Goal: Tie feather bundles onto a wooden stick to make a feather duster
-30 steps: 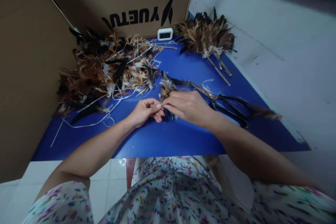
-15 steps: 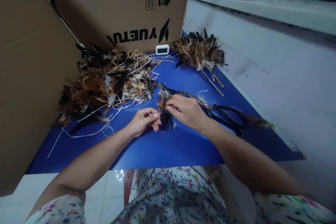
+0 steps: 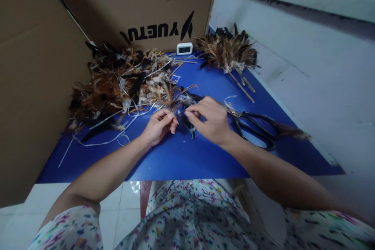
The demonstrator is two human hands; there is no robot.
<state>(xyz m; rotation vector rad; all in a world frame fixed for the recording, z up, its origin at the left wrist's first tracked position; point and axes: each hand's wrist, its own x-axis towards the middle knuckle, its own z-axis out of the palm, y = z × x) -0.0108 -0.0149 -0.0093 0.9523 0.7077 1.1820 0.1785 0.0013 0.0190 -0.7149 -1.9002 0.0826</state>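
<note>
My left hand (image 3: 159, 127) pinches a small bunch of brown feathers (image 3: 170, 95) by its base, with the tips fanned upward over the blue table (image 3: 175, 160). Just to the right, my right hand (image 3: 209, 121) is closed, thumb and forefinger together; whether anything sits between them is too small to make out. Dark feathers (image 3: 186, 122) with a greenish sheen lie beneath those fingertips. Black-handled scissors (image 3: 236, 114) rest beside my right hand, their blades partly hidden behind it.
A heap of loose brown, black and white feathers (image 3: 108, 86) covers the left back, with white plastic strips (image 3: 99, 143) trailing from it. Feather bundles on sticks (image 3: 228, 52) lie back right. A small white digital timer (image 3: 184, 49) stands before a cardboard box (image 3: 117, 4).
My hands have drawn apart slightly. The brown feathers, earlier between both hands, now stand upright in my left hand. The view has tilted down a little.
</note>
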